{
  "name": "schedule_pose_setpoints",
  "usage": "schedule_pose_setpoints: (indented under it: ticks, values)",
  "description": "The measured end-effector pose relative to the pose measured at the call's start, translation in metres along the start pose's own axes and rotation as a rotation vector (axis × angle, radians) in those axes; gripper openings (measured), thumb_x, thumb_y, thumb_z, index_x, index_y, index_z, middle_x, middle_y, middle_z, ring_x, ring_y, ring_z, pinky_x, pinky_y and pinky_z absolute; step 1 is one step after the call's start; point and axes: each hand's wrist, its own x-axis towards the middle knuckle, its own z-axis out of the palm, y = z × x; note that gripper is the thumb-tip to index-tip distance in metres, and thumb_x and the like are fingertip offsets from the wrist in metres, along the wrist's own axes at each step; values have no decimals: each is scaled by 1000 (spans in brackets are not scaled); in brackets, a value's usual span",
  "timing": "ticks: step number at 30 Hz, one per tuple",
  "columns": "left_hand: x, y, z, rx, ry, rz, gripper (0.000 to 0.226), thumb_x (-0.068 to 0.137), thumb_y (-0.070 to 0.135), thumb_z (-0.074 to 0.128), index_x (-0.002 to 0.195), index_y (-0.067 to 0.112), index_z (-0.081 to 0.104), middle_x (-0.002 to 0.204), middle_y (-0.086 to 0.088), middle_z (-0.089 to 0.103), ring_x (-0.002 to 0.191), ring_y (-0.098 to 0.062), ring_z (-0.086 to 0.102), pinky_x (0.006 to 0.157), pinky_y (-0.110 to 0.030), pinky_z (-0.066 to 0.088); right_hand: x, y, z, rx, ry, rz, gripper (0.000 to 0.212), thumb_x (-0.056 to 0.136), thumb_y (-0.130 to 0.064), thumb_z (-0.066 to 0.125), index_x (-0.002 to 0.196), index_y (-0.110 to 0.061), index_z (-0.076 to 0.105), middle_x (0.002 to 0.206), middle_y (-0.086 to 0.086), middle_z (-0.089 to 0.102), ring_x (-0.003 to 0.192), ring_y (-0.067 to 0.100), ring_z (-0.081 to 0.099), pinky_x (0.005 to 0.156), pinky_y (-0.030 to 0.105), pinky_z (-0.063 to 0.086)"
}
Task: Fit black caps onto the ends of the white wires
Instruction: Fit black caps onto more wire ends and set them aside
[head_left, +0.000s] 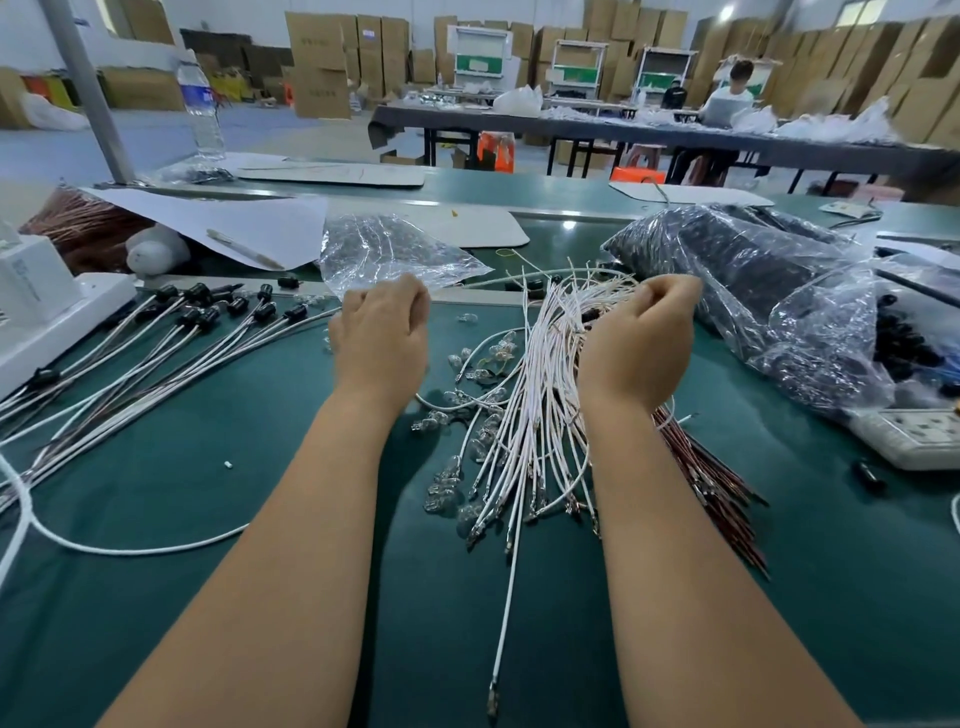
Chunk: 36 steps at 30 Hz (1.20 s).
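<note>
White wires heaped on table | left hand fingers curled, contents hidden | right hand likewise

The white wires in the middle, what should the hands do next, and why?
Probably the right hand should lift one wire from the loose pile of white wires it hovers over. Those ends look bare, while the wires with black caps already lie at left.

Both hands' fingertips curled from view

matt green mat, crinkled glossy plastic bag
</note>
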Motion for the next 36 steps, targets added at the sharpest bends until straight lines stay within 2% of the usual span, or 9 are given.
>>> schedule_pose_setpoints:
  ticks: [3, 6, 9, 11, 14, 17, 23, 29, 36]
  values:
    - [0, -2, -4, -83, 62, 85, 14, 97, 22, 52, 93, 15, 64, 62, 5, 57, 65, -25, 54, 78, -39, 43, -2, 4, 0, -337, -205, -67, 21, 90, -7, 44, 109, -12, 50, 106, 5, 57, 101, 26, 54, 82, 40, 46]
    - [-1, 3, -5, -84, -22, 218, 16, 95, 25, 58, 98, 18, 72, 71, 2, 66, 66, -20, 55, 71, -33, 45, -10, 2, 4, -502, -282, -375, 54, 78, -3, 50, 131, -14, 45, 136, 11, 42, 126, 28, 36, 103, 42, 28]
    - [-1, 9, -1, -122, -116, 287, 17, 92, 27, 62, 99, 18, 75, 81, -4, 69, 74, -22, 57, 70, -32, 45, -20, -2, 11, -515, -504, -677, 44, 87, -13, 53, 130, -23, 52, 136, 2, 47, 130, 21, 35, 105, 40, 17]
    - [-3, 10, 3, -135, -147, 304, 17, 92, 28, 62, 100, 19, 75, 82, -2, 67, 78, -21, 55, 70, -32, 44, -25, 0, 14, -558, -576, -765, 24, 94, -22, 51, 113, -28, 65, 115, -8, 62, 120, 15, 45, 99, 39, 12]
    - [-3, 8, 4, -133, -165, 277, 17, 95, 25, 58, 100, 17, 73, 82, 2, 66, 78, -18, 55, 69, -31, 43, -23, 2, 11, -620, -440, -651, 17, 91, -17, 55, 88, -26, 69, 71, -14, 57, 98, 16, 55, 92, 38, 13]
    - [-1, 4, 2, -160, -181, 189, 19, 97, 20, 54, 99, 13, 72, 76, 2, 64, 66, -14, 52, 65, -31, 46, -18, 7, 10, -714, -372, -532, 25, 90, -10, 50, 71, -24, 60, 54, -11, 45, 97, 21, 54, 90, 41, 12]
    - [-2, 3, 2, -136, -190, 78, 19, 96, 22, 55, 88, 17, 71, 70, 7, 65, 57, 0, 49, 62, -28, 44, -21, 7, 14, -705, -545, -546, 24, 93, -23, 45, 75, -23, 62, 68, -9, 57, 103, 19, 44, 87, 43, 16]
    - [-13, 33, 11, -223, -111, 63, 19, 94, 20, 55, 83, 12, 68, 72, -2, 67, 67, -22, 59, 66, -36, 50, -26, 3, 15, -653, -661, -568, 28, 99, -29, 39, 88, -24, 64, 82, -6, 59, 101, 20, 50, 87, 41, 17]
    - [-17, 92, 15, -508, -1, -42, 19, 97, 22, 50, 82, 18, 61, 74, 1, 67, 67, -20, 57, 62, -32, 42, 12, -20, -25, -165, -752, -238, 43, 82, -5, 45, 112, -20, 70, 108, 0, 72, 95, 18, 60, 94, 40, 48]
